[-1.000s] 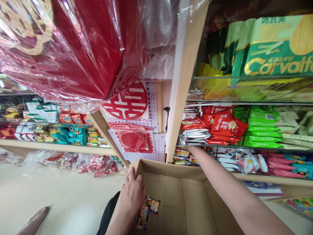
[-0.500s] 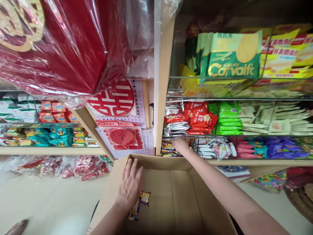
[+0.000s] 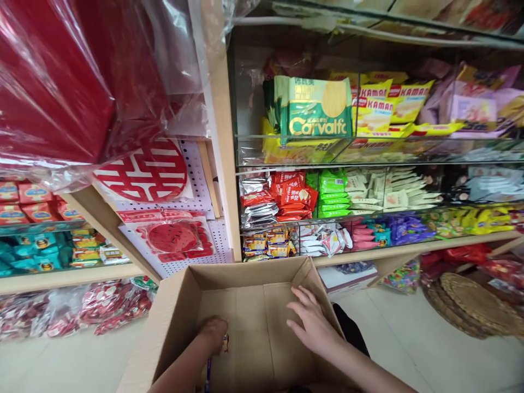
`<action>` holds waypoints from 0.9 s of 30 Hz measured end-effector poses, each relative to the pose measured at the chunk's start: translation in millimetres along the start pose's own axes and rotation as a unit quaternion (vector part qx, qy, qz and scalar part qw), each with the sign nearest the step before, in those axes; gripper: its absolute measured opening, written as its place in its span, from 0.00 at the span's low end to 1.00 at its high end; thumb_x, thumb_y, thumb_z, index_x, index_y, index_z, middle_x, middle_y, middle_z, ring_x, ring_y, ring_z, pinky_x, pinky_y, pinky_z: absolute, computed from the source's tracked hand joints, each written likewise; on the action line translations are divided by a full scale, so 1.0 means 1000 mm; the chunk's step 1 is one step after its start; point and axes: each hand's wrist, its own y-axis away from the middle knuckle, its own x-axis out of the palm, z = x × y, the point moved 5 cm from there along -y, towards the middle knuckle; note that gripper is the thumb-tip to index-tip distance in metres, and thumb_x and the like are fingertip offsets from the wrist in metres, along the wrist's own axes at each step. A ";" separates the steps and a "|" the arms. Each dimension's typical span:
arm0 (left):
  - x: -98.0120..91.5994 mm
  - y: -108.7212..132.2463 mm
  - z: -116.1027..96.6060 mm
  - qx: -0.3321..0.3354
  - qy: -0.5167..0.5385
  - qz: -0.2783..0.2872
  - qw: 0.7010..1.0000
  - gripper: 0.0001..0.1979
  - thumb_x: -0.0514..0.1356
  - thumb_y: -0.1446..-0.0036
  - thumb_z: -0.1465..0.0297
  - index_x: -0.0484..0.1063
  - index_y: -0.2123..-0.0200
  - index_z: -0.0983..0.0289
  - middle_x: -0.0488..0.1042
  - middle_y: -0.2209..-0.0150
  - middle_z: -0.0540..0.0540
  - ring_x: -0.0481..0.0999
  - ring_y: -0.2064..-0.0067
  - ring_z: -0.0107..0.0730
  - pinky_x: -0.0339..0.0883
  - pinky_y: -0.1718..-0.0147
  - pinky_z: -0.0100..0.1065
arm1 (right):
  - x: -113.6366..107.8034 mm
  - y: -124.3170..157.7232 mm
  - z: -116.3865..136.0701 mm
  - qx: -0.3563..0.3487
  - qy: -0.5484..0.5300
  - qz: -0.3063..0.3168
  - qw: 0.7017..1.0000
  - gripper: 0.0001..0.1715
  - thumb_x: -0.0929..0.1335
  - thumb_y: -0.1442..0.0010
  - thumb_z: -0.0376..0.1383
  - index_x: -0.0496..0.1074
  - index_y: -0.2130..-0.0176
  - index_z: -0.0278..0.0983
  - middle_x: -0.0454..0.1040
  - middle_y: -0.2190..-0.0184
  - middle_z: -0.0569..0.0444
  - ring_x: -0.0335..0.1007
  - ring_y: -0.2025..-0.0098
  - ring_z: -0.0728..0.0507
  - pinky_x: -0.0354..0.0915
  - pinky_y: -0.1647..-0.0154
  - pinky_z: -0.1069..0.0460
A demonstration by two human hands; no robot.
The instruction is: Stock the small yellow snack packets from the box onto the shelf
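Note:
A brown cardboard box (image 3: 249, 305) stands open in front of me below the shelves. My left hand (image 3: 213, 334) is down inside it near the left wall, blurred, with its fingers turned down and mostly hidden. Beside that hand lies a small yellow and blue snack packet (image 3: 225, 343); a second packet with a blue edge (image 3: 208, 375) shows partly behind my wrist. My right hand (image 3: 313, 322) is at the box's right wall, fingers spread and nothing in them. Similar small yellow packets (image 3: 268, 244) fill the low shelf bin just beyond the box.
Glass-fronted shelves hold red packets (image 3: 295, 194), green packets (image 3: 332, 191) and Carvalfc bags (image 3: 315, 109). A plastic-wrapped red object (image 3: 53, 93) hangs at upper left. Red cut-out decorations (image 3: 143, 172) hang on a pegboard. Woven trays (image 3: 470, 305) lie on the floor at right.
My right hand has come out of the low bin of yellow packets and back to the box's right wall. My left hand has moved from the left rim down into the box. The view has swung right.

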 end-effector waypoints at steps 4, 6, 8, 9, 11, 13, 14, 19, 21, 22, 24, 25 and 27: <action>-0.022 0.013 -0.029 0.088 0.125 0.001 0.988 0.09 0.61 0.53 0.67 0.69 0.70 0.66 0.71 0.70 0.50 0.71 0.64 0.29 0.64 0.62 0.37 | 0.011 -0.006 0.018 0.018 -0.154 0.048 0.987 0.20 0.63 0.46 0.39 0.67 0.54 0.35 0.67 0.52 0.43 0.61 0.49 0.40 0.58 0.49 0.46; -0.031 0.023 -0.052 0.135 0.216 -0.004 0.967 0.11 0.62 0.56 0.65 0.68 0.70 0.65 0.69 0.74 0.47 0.70 0.68 0.27 0.64 0.66 0.32 | 0.011 -0.015 0.029 0.021 -0.230 0.042 0.972 0.24 0.61 0.44 0.43 0.62 0.50 0.35 0.69 0.55 0.45 0.65 0.54 0.42 0.61 0.55 0.48; -0.038 0.035 -0.074 0.167 0.304 -0.016 0.938 0.18 0.64 0.61 0.62 0.66 0.66 0.64 0.68 0.76 0.46 0.69 0.71 0.26 0.64 0.70 0.30 | 0.006 -0.025 0.042 0.005 -0.273 0.022 0.962 0.23 0.60 0.43 0.46 0.63 0.53 0.36 0.71 0.62 0.49 0.67 0.61 0.44 0.62 0.62 0.51; -0.040 0.041 -0.082 0.176 0.344 -0.029 0.922 0.22 0.65 0.63 0.60 0.65 0.63 0.63 0.68 0.76 0.46 0.69 0.72 0.25 0.63 0.71 0.29 | 0.002 -0.029 0.047 -0.004 -0.281 0.006 0.960 0.20 0.59 0.42 0.47 0.65 0.58 0.36 0.71 0.67 0.51 0.67 0.65 0.46 0.61 0.65 0.53; -0.044 0.053 -0.093 0.173 0.418 -0.080 0.888 0.27 0.63 0.63 0.56 0.62 0.60 0.62 0.67 0.75 0.46 0.68 0.72 0.25 0.63 0.72 0.28 | -0.006 -0.035 0.054 -0.005 -0.284 -0.043 0.958 0.20 0.57 0.41 0.48 0.65 0.70 0.37 0.67 0.76 0.56 0.63 0.72 0.48 0.58 0.71 0.54; -0.043 0.062 -0.094 0.144 0.477 -0.143 0.855 0.24 0.56 0.57 0.50 0.61 0.62 0.61 0.66 0.74 0.46 0.67 0.74 0.24 0.62 0.75 0.27 | -0.014 -0.035 0.057 0.020 -0.301 -0.098 0.948 0.22 0.56 0.41 0.49 0.59 0.77 0.38 0.61 0.81 0.58 0.60 0.76 0.49 0.56 0.75 0.55; -0.041 0.065 -0.093 0.126 0.499 -0.173 0.840 0.22 0.52 0.54 0.49 0.61 0.65 0.61 0.65 0.75 0.46 0.66 0.74 0.24 0.61 0.77 0.27 | -0.015 -0.035 0.058 0.034 -0.319 -0.115 0.940 0.22 0.57 0.42 0.50 0.57 0.78 0.38 0.59 0.81 0.59 0.59 0.77 0.50 0.55 0.77 0.55; -0.035 0.068 -0.087 0.089 0.534 -0.253 0.802 0.21 0.47 0.49 0.49 0.58 0.76 0.61 0.64 0.79 0.46 0.65 0.76 0.25 0.61 0.75 0.27 | -0.003 -0.030 0.061 0.112 -0.451 -0.117 0.878 0.26 0.56 0.45 0.57 0.57 0.77 0.39 0.58 0.82 0.59 0.58 0.81 0.50 0.56 0.85 0.56; -0.037 0.067 -0.084 0.084 0.523 -0.267 0.805 0.21 0.47 0.49 0.49 0.57 0.77 0.61 0.64 0.80 0.47 0.64 0.77 0.25 0.60 0.77 0.27 | 0.004 -0.029 0.058 0.147 -0.490 -0.116 0.851 0.27 0.56 0.47 0.59 0.57 0.76 0.38 0.59 0.82 0.59 0.57 0.83 0.50 0.56 0.86 0.56; -0.038 0.066 -0.083 0.081 0.512 -0.274 0.810 0.21 0.48 0.50 0.49 0.57 0.78 0.61 0.62 0.81 0.46 0.62 0.78 0.24 0.58 0.79 0.27 | 0.008 -0.029 0.056 0.164 -0.506 -0.111 0.839 0.28 0.56 0.48 0.59 0.58 0.76 0.38 0.59 0.83 0.59 0.57 0.84 0.51 0.54 0.87 0.56; -0.043 0.067 -0.078 0.074 0.480 -0.291 0.824 0.21 0.49 0.51 0.50 0.55 0.81 0.61 0.58 0.83 0.45 0.58 0.80 0.23 0.55 0.81 0.26 | 0.015 -0.028 0.054 0.183 -0.534 -0.081 0.822 0.28 0.56 0.48 0.59 0.58 0.75 0.38 0.60 0.84 0.60 0.56 0.86 0.52 0.51 0.88 0.56; -0.045 0.067 -0.075 0.072 0.462 -0.298 0.832 0.21 0.50 0.51 0.50 0.54 0.82 0.61 0.56 0.84 0.44 0.56 0.80 0.22 0.53 0.81 0.26 | 0.017 -0.027 0.054 0.174 -0.544 -0.058 0.819 0.27 0.57 0.48 0.59 0.59 0.74 0.38 0.61 0.83 0.60 0.56 0.85 0.52 0.50 0.88 0.57; -0.048 0.068 -0.070 0.072 0.422 -0.309 0.849 0.21 0.51 0.50 0.51 0.52 0.83 0.61 0.53 0.84 0.44 0.54 0.80 0.21 0.51 0.80 0.25 | 0.018 -0.025 0.058 0.116 -0.554 0.000 0.824 0.24 0.62 0.49 0.56 0.62 0.71 0.37 0.65 0.79 0.58 0.60 0.81 0.51 0.53 0.84 0.57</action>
